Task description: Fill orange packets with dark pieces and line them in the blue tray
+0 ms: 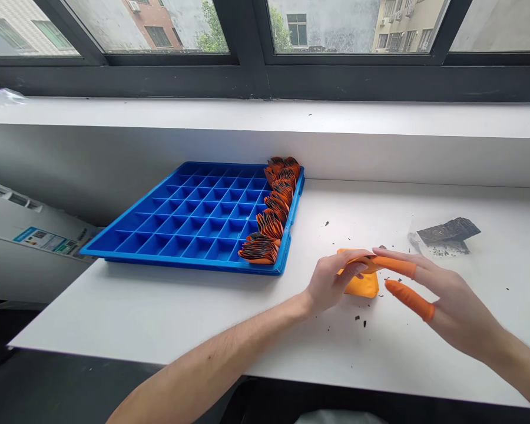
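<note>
From the hands, a blue compartment tray (pixel 181 265) lies between nine and ten o'clock, its right-hand column packed with fanned orange-and-black leaves (pixel 271 224). The left hand (pixel 329 282) appears pinched on a thin orange piece (pixel 370 264) above a yellow-orange pad (pixel 363 287); a light, steady pinch should avoid creasing it. The right hand (pixel 457 306) meets it at the fingertips, thumb and forefinger apart, both in orange finger cots (pixel 410 299); working with the cots' tips would likely give better grip on thin edges. Dark flecks (pixel 364 323) at six o'clock on the table (pixel 424 365) are best kept off the pad. Between two and three o'clock lies a clear bag (pixel 446 247) with dark strips (pixel 453 231).
</note>
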Tool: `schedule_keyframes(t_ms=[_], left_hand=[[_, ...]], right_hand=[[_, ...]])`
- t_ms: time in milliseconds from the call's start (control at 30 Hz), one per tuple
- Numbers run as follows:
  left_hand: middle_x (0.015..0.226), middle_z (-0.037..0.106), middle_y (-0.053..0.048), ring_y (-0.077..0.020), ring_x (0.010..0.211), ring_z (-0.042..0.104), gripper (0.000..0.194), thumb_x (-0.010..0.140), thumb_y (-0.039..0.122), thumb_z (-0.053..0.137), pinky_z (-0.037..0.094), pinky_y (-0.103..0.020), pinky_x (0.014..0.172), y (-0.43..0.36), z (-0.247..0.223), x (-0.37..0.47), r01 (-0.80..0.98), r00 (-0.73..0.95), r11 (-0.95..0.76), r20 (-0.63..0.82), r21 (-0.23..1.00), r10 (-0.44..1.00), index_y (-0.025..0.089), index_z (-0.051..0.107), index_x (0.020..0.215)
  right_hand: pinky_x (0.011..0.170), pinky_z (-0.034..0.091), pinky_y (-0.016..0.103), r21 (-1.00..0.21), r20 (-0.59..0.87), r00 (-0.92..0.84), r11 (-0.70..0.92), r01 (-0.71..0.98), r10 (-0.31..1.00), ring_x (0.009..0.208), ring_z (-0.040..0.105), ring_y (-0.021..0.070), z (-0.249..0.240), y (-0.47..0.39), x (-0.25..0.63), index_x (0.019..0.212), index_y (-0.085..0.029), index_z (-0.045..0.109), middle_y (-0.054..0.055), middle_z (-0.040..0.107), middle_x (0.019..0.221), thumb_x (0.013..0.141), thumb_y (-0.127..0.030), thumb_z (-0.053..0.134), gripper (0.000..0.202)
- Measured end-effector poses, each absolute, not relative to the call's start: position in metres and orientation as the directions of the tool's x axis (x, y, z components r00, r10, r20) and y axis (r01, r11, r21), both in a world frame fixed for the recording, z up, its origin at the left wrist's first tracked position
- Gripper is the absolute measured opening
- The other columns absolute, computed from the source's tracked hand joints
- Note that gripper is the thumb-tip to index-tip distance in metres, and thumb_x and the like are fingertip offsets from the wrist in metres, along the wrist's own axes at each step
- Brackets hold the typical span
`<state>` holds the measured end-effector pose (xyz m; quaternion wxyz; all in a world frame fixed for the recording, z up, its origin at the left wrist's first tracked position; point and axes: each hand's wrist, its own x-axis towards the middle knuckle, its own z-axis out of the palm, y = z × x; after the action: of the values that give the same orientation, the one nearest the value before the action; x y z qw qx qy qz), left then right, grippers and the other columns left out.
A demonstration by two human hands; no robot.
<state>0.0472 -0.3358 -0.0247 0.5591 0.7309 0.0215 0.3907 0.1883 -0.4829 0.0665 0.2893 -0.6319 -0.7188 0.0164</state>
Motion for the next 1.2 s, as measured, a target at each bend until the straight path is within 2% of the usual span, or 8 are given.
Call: schedule_keyframes(t_ms=[133, 267, 400, 533, 633, 833, 1000, 1200], left_hand=[[0.094, 0.071, -0.007, -0.0141, 0.073, 0.068, 0.039, 0.101, 0.051, 0.049, 0.058, -0.023, 0.058, -0.338, -0.020, 0.047, -0.341, 0.727, -0.175, 0.378, 0.923, 0.573, 0.017, 0.067, 0.106], [0.077, 0.066, -0.004, -0.0129, 0.068, 0.058, 0.045, 0.099, 0.056, 0.048, 0.049, -0.023, 0.057, -0.335, -0.016, 0.047, -0.236, 0.715, -0.194, 0.306, 0.952, 0.629, 0.017, 0.069, 0.090], [0.068, 0.064, -0.002, -0.0115, 0.062, 0.053, 0.040, 0.095, 0.051, 0.056, 0.041, -0.023, 0.055, -0.327, -0.009, 0.046, -0.120, 0.779, -0.165, 0.196, 0.979, 0.596, 0.016, 0.073, 0.082], [0.078, 0.070, -0.004, -0.0123, 0.068, 0.057, 0.034, 0.091, 0.046, 0.062, 0.043, -0.023, 0.059, -0.325, -0.006, 0.045, -0.065, 0.831, -0.078, 0.098, 0.995, 0.547, 0.015, 0.076, 0.093], [0.085, 0.072, -0.006, -0.0126, 0.072, 0.060, 0.034, 0.090, 0.047, 0.065, 0.046, -0.023, 0.061, -0.324, -0.009, 0.045, -0.055, 0.876, 0.018, 0.039, 0.998, 0.481, 0.015, 0.075, 0.091], [0.092, 0.071, -0.008, -0.0168, 0.083, 0.065, 0.037, 0.086, 0.052, 0.071, 0.053, -0.026, 0.068, -0.313, -0.011, 0.043, 0.018, 0.974, 0.149, -0.051, 0.989, 0.220, 0.015, 0.074, 0.091], [0.083, 0.068, -0.005, -0.0129, 0.073, 0.059, 0.037, 0.090, 0.052, 0.065, 0.049, -0.021, 0.058, -0.317, -0.012, 0.042, -0.033, 0.913, -0.020, 0.038, 0.999, 0.407, 0.016, 0.072, 0.088], [0.063, 0.056, 0.003, -0.0079, 0.058, 0.045, 0.027, 0.093, 0.040, 0.060, 0.038, -0.018, 0.052, -0.316, 0.000, 0.043, -0.046, 0.977, -0.334, 0.112, 0.941, 0.181, 0.017, 0.068, 0.079]], right_hand=[[0.076, 0.060, 0.030, -0.453, 0.565, 0.117, 0.189, 0.871, 0.817, 0.084, 0.069, 0.0163, 0.053, -0.475, 0.190, 0.135, -0.026, 0.057, 0.004, 0.071, 0.108, 0.104, -0.025, 0.056, 0.031], [0.057, 0.051, 0.026, -0.524, 0.549, 0.143, 0.206, 0.826, 0.824, 0.064, 0.057, 0.0130, 0.037, -0.461, 0.195, 0.103, -0.023, 0.066, 0.000, 0.065, 0.084, 0.102, -0.025, 0.060, 0.007], [0.058, 0.049, 0.024, -0.718, 0.423, 0.274, 0.135, 0.682, 0.864, 0.064, 0.056, 0.0125, 0.027, -0.455, 0.198, 0.089, -0.022, 0.066, -0.001, 0.062, 0.075, 0.101, -0.034, 0.062, 0.017], [0.051, 0.045, 0.023, -0.921, 0.131, 0.330, -0.009, 0.391, 0.935, 0.057, 0.050, 0.0113, 0.024, -0.452, 0.200, 0.082, -0.021, 0.066, -0.002, 0.058, 0.067, 0.097, -0.052, 0.063, 0.035], [0.047, 0.041, 0.022, -0.962, -0.023, 0.232, -0.084, 0.258, 0.972, 0.053, 0.045, 0.0100, 0.022, -0.452, 0.202, 0.075, -0.020, 0.064, -0.003, 0.052, 0.063, 0.093, -0.058, 0.065, 0.042], [0.057, 0.049, 0.026, -0.950, 0.005, 0.199, -0.057, 0.308, 0.980, 0.066, 0.057, 0.0149, 0.017, -0.455, 0.197, 0.079, -0.020, 0.065, 0.002, 0.063, 0.074, 0.098, -0.056, 0.058, 0.041], [0.055, 0.051, 0.024, -0.966, 0.021, 0.203, -0.032, 0.258, 0.979, 0.068, 0.060, 0.0156, 0.019, -0.456, 0.198, 0.090, -0.022, 0.065, 0.001, 0.062, 0.076, 0.098, -0.054, 0.059, 0.033], [0.050, 0.046, 0.023, -0.829, 0.244, 0.161, 0.120, 0.546, 0.956, 0.057, 0.054, 0.0133, 0.014, -0.464, 0.199, 0.085, -0.023, 0.068, -0.001, 0.064, 0.069, 0.103, -0.050, 0.051, 0.036]])
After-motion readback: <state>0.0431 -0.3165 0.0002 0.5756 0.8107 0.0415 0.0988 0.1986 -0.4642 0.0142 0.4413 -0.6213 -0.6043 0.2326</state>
